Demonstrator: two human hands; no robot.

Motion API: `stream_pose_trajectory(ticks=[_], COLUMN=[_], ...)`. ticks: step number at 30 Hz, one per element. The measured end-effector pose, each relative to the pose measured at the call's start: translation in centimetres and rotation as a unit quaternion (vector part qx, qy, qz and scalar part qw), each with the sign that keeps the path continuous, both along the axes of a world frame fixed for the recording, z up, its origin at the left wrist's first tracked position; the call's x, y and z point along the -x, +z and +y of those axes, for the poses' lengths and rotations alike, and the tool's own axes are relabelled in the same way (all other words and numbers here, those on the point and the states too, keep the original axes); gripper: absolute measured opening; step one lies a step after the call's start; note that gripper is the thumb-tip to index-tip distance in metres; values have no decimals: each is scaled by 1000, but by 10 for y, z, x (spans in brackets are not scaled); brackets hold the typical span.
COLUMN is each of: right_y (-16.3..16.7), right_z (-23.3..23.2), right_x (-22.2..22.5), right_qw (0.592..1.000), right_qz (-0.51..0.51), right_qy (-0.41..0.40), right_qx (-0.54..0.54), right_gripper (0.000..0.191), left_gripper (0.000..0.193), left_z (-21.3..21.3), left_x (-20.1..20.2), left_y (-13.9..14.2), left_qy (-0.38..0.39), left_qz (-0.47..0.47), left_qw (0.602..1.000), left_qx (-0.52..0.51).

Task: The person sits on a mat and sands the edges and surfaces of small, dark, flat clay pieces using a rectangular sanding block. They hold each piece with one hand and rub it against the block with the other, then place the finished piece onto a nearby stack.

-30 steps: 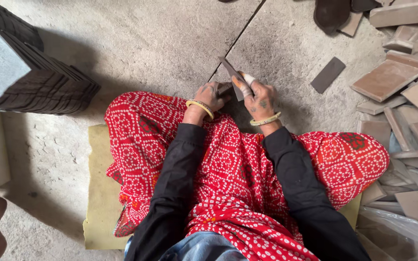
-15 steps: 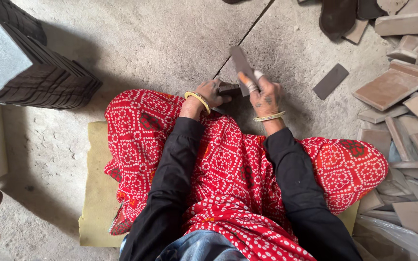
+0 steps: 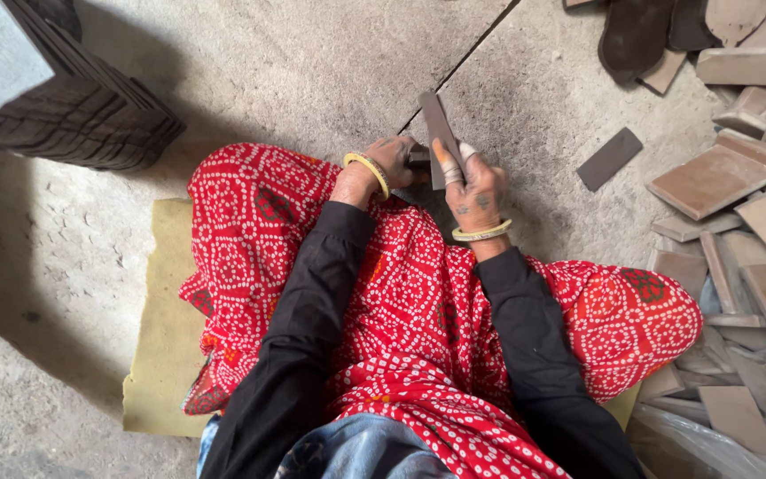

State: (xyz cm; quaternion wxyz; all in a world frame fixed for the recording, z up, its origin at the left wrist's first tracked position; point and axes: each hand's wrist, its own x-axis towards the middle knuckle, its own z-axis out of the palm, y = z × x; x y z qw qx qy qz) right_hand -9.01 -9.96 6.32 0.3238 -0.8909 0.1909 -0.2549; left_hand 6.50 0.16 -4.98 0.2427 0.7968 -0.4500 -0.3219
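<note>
Standing over the person sitting on the floor, so everything here is placed off the dark tile piece (image 3: 441, 133) they've got in hand. Hard bits first: nearest the camera the black sleeves run off the bottom edge, and whatever the left hand (image 3: 392, 161) is curled around just left of the tile is mostly hidden behind the fingers, can't tell what it is. Fist is closed on it though. The right hand (image 3: 476, 186) is clamped on the tile's lower end, fingers wrapped round, tile sticking up and tilted away from the body. One fingertip has pale tape or a wrap on it.

Below the tile is a red patterned cloth (image 3: 401, 293) over the lap, sitting on a yellowish foam pad (image 3: 161, 355). A loose dark strip (image 3: 609, 158) lies right of the tile, well apart. Further right, a messy heap of brownish tiles (image 3: 738, 231), partly cut off. Far left of the tile, a neat stack of dark slabs (image 3: 82, 115), also cropped. Floor is rough grey concrete (image 3: 268, 71) with a seam running up past the tile.
</note>
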Motion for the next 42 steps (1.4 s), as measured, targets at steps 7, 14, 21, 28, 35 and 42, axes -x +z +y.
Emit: stream_pose_trajectory(ticks=[7, 14, 21, 28, 35, 42], right_y=[0, 10, 2, -15, -25, -12], right_z=[1, 1, -9, -27, -12, -11], right_x=[1, -2, 13, 27, 4, 3], right_qw=[996, 992, 992, 966, 999, 997], right_qz=[-36, -15, -2, -40, -32, 6], right_qy=[0, -1, 13, -42, 16, -16], right_qx=[87, 124, 124, -251, -21, 76], right_gripper=[23, 20, 19, 24, 26, 26], left_gripper=[57, 59, 67, 64, 60, 60], left_z=[-3, -1, 3, 6, 7, 10], left_x=[0, 2, -1, 2, 4, 8], left_y=[10, 2, 1, 2, 3, 4], left_qy=[-10, -3, 20, 9, 6, 28], left_qz=[19, 19, 41, 5, 10, 33], left_qw=[1000, 1000, 999, 1000, 1000, 999], left_qx=[-6, -8, -27, -22, 16, 27])
